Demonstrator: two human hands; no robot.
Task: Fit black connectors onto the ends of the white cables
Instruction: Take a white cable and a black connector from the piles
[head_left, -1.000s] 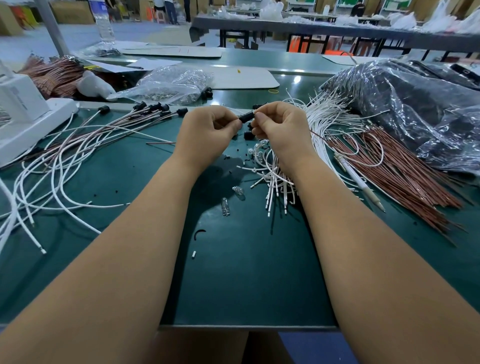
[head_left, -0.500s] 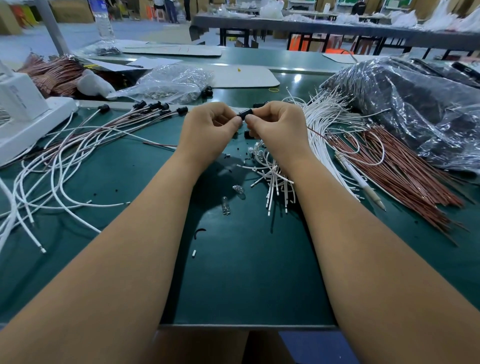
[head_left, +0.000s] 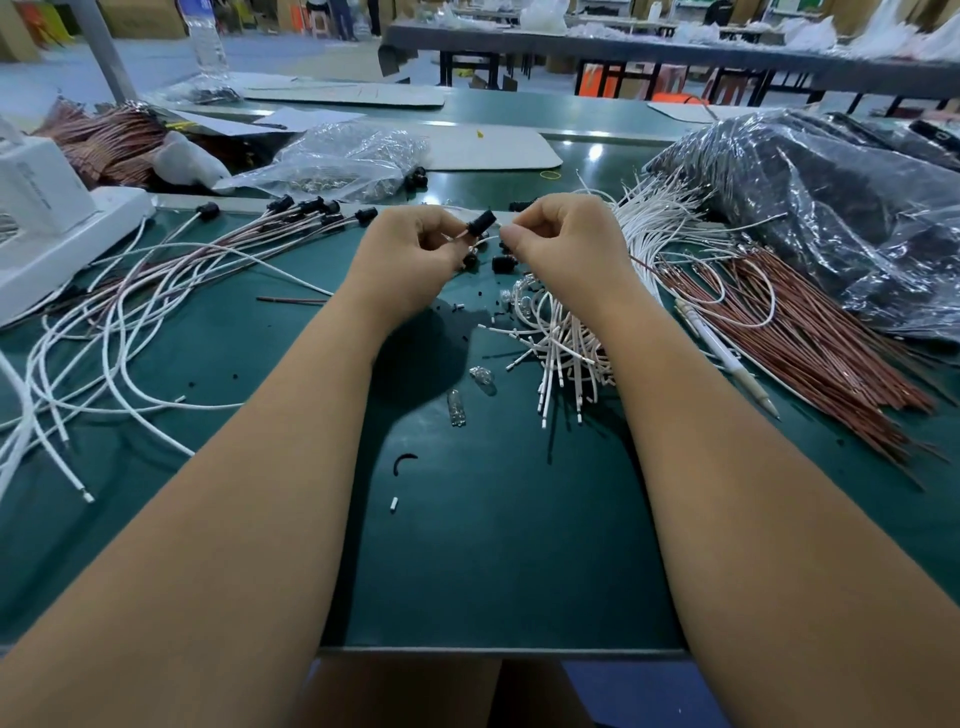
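Holding a black connector (head_left: 479, 222) between curled fingers, the left hand (head_left: 410, 260) sits just above the middle of the frame, over the green table (head_left: 498, 545). The right hand (head_left: 563, 244) is close beside it, its thumb and forefinger pinching the end of a thin white cable (head_left: 485, 240) that points at the connector. Whether the cable tip is already inside the connector, I cannot tell — the fingers hide that place.

Below the 2 hands, a few loose black connectors (head_left: 503, 263) lie on the table, and under the right wrist there is a bundle of short white cables (head_left: 566, 358). More white cables (head_left: 654, 228) fan out toward the upper right of the frame, next to a thick bundle of reddish-brown wires (head_left: 810, 353) and a white pen (head_left: 727, 358). A dark plastic bag (head_left: 831, 218) fills the right edge.

At the left of the frame, long cables with connectors already fitted (head_left: 208, 270) are spread over the table — their black ends point toward the upper centre. A white machine (head_left: 47, 208) stands at the left edge, and a clear plastic bag (head_left: 343, 161) lies behind the hands. 2 small glass bulbs (head_left: 467, 389) rest near the middle of the frame.
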